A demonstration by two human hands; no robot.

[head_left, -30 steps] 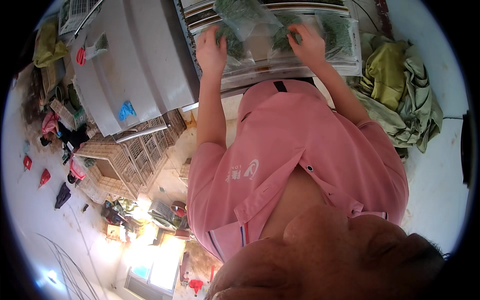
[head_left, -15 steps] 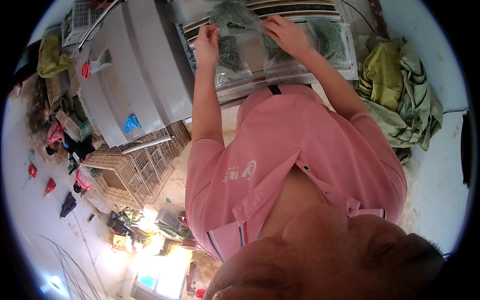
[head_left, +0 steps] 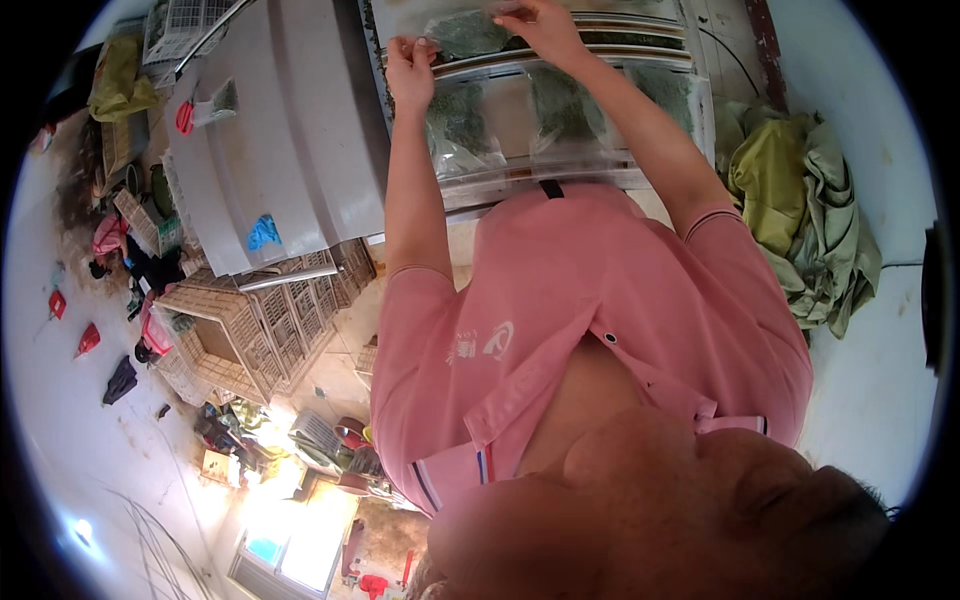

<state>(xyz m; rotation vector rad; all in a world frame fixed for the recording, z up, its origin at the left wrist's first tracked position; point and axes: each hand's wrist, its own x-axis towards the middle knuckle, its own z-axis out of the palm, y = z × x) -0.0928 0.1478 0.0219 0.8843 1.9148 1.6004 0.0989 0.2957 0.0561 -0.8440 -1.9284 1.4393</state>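
Reaching up from a straight forearm, the left hand (head_left: pixel 408 62) pinches the left edge of a clear bag of green herbs (head_left: pixel 470 35), lying on the metal tray (head_left: pixel 560 175) at the top. Right of it, the right hand (head_left: pixel 535 22), elbow bent, grips the same bag's upper edge with curled fingers.

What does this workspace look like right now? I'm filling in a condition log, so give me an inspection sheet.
Surface: pale work surface, bags laid flat across it.
Job's things: clear bag of green leaves pinched at its top edge; more filled bags below.
Clutter: heap of green and yellow cloth; red-handled scissors on grey panels.
Hands: left hand and right hand both grip the bag.
Cables: thin dark cable near the surface's right end.
Surroundings: slatted crates, scattered items on the floor.
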